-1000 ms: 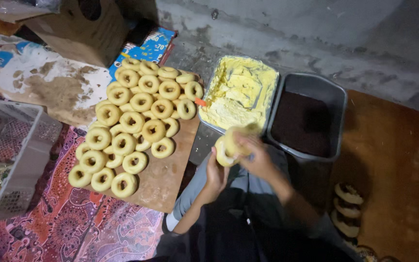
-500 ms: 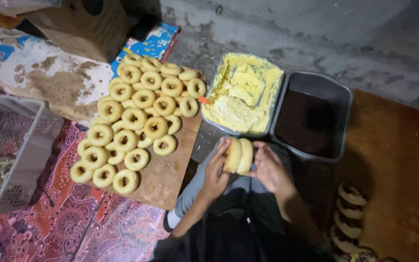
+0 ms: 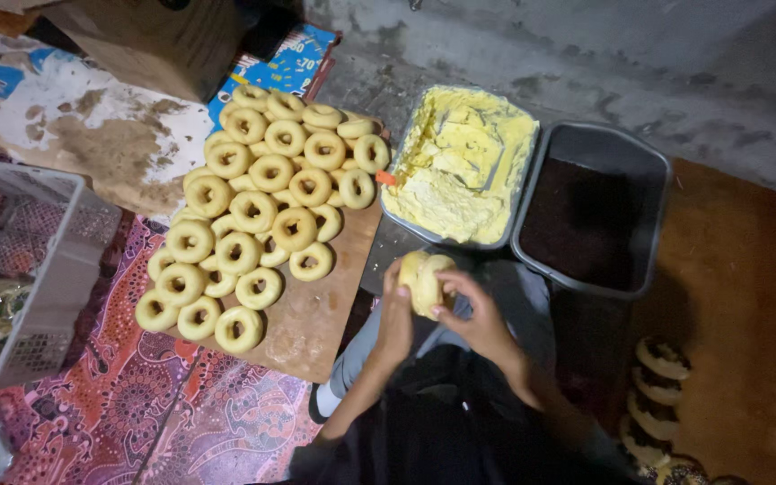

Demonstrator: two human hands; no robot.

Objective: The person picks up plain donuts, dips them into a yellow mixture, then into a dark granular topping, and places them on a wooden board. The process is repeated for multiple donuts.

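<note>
Holding split donut (image 3: pixel 424 280) mid-frame w/ both hands, left hand (image 3: pixel 394 316) & right hand (image 3: pixel 476 316) pinching it; best keep halves aligned, grip light.

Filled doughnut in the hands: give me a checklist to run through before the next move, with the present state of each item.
1. Filled doughnut held by both hands, left hand and right hand: ok.
2. Halves closed together with cream inside: cannot tell, the seam faces away.
3. Tray of dark sprinkles open and unobstructed beside the tray of yellow cream: ok.
4. Spreader left in the cream, orange handle at the tray's edge: ok.
5. Plain doughnuts stacked on the wooden board, none hanging off: ok.
6. Room by the sprinkled doughnuts on the right: cannot tell, too dark.
</note>
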